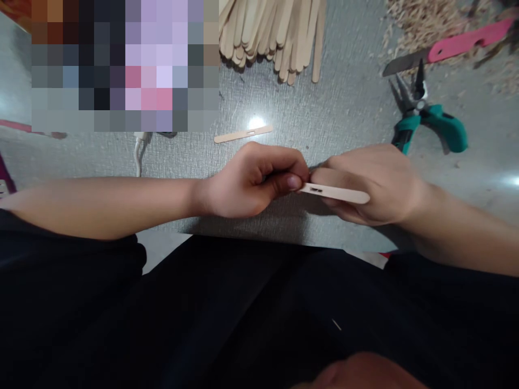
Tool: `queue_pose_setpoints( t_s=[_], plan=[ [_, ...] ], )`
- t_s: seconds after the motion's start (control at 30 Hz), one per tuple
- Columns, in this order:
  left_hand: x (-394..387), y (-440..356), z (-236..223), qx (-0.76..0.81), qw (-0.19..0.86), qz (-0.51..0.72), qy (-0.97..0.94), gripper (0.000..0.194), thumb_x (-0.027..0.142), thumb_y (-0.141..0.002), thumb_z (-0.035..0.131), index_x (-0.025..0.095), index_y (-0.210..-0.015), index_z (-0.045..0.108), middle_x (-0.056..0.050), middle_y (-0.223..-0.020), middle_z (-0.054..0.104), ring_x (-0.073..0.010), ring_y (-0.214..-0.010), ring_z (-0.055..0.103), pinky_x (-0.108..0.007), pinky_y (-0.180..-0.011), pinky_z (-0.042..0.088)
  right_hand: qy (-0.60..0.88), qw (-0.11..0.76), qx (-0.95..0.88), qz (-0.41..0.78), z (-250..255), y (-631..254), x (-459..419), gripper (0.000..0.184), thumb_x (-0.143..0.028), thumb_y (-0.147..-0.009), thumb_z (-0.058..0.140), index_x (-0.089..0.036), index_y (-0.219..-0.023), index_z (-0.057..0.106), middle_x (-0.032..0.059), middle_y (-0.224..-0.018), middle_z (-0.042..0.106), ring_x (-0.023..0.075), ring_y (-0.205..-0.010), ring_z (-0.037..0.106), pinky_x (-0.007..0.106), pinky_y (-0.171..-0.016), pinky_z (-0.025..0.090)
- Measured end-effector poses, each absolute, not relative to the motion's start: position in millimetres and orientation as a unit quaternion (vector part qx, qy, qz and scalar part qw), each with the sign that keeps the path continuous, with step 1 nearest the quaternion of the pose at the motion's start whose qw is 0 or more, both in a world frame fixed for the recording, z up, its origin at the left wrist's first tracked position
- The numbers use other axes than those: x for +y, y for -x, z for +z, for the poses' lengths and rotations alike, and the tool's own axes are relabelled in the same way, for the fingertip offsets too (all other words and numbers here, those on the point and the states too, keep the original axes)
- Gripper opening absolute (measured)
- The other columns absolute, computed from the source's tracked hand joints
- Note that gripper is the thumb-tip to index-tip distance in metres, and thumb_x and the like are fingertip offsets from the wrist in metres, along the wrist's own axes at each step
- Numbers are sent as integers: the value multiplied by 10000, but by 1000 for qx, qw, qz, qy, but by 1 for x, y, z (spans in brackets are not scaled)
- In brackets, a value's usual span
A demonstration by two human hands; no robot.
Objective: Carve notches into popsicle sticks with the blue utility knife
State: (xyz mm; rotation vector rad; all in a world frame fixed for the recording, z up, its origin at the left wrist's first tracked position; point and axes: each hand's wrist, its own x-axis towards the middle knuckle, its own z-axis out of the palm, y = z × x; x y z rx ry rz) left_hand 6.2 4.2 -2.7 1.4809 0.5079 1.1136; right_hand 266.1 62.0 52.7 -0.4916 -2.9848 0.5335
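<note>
My left hand [259,181] is closed, pinching one end of a wooden craft stick [344,194] between thumb and fingers. A small dark slot is cut through the stick near my thumb. The stick's rounded free end points right, in front of my right hand [373,181]. That hand is curled closed with its knuckles up, close against the left fingers; whatever its fingers hold is hidden. On the table just beyond my left hand lies another craft stick [231,137] with a similar slot.
A pile of craft sticks [259,27] lies at the back. At the right are green-handled pliers [448,129], a pink-handled blade tool [470,40] and wood shavings [417,24]. A white cable [138,154] runs at the left, beneath a pixelated patch. The table's front edge is near my lap.
</note>
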Motion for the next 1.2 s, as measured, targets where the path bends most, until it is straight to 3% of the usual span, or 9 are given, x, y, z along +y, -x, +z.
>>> queue_pose_setpoints(
  t_s=[0.2,0.37,0.53,0.7,0.9,1.07,1.2],
  plan=[
    [9,-4,-1,217,576,455,-644,189,94,-1076,630,227,-952,682,-1,-762,633,-142,-668,607,-302,-710,582,112,27,-976,186,51,-271,68,702,-434,-1280,93,-238,-1141,753,47,-779,700,211,-584,467,410,-612,163],
    [6,-6,-2,278,589,424,-629,166,261,-1087,694,248,-923,666,-29,-743,614,-203,-766,688,-362,-740,623,152,-1,-968,199,56,-265,66,467,-395,-1234,332,-262,-1071,748,19,-746,615,201,-588,402,385,-571,195],
    [2,-9,-1,285,599,428,-614,149,211,-1073,683,231,-928,652,12,-738,581,-131,-651,566,-289,-591,506,174,39,-966,188,56,-264,64,403,-404,-1206,439,-261,-1027,770,-8,-705,536,185,-560,369,355,-546,175],
    [2,-10,2,286,603,433,-606,152,150,-1068,653,225,-937,670,27,-720,566,-103,-594,502,-262,-540,458,201,72,-964,156,54,-264,59,416,-300,-1205,456,-243,-940,771,-12,-666,477,181,-582,406,362,-550,171],
    [6,-8,1,304,594,430,-608,202,307,-1130,691,230,-943,694,9,-738,592,-127,-640,556,-267,-574,497,229,70,-957,164,52,-261,58,385,-323,-1163,459,-242,-902,730,-2,-672,480,185,-588,389,396,-576,109],
    [9,-5,-2,264,548,461,-646,203,240,-1161,657,198,-971,715,3,-776,663,-96,-616,548,-231,-604,504,218,74,-955,186,51,-263,60,423,-399,-1220,449,-255,-928,719,2,-670,545,195,-602,457,389,-605,227],
    [10,-2,-3,237,509,478,-676,178,143,-1141,673,188,-976,719,5,-809,732,-75,-623,581,-190,-615,496,166,49,-951,258,49,-266,63,307,-358,-1207,446,-254,-1066,698,20,-782,679,206,-647,554,379,-633,266]
  ],
)
